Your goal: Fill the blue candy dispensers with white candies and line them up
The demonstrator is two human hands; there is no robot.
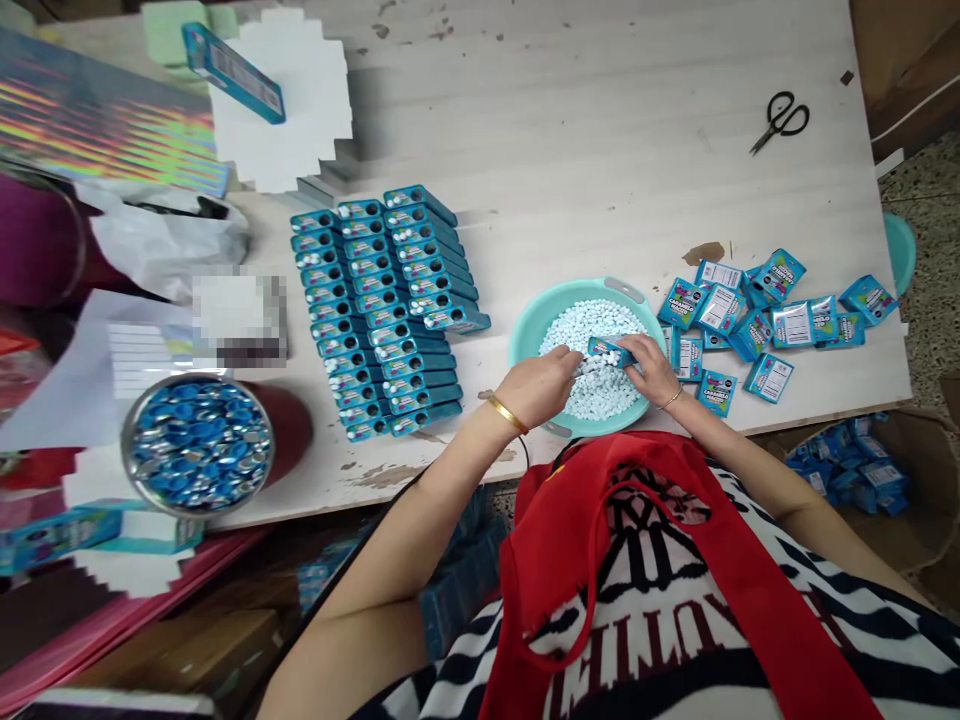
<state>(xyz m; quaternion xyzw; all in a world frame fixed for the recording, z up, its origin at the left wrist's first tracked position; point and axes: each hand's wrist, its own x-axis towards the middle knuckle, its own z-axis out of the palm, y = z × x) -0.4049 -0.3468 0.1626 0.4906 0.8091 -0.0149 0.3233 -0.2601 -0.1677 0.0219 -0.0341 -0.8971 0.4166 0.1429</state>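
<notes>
A small blue candy box [606, 349] is gripped by the fingers of my right hand [651, 368] over the bowl. My left hand [541, 384], with a gold bangle on its wrist, is closed close to the box's left end. Small white candies show at its fingertips; what else it may hold is hidden. Below both hands is a turquoise plastic bowl [529, 310], with a heap of small round white candies [600, 398] in it.
Rows of upright blue boxes [375, 300] stand left of the bowl; several closed blue boxes [721, 310] lie to its right. A metal pot [135, 470] of blue-and-silver wrapped pieces sits at the left front. Scissors [780, 118] lie at the far right. An open carton [926, 480] stands below the table.
</notes>
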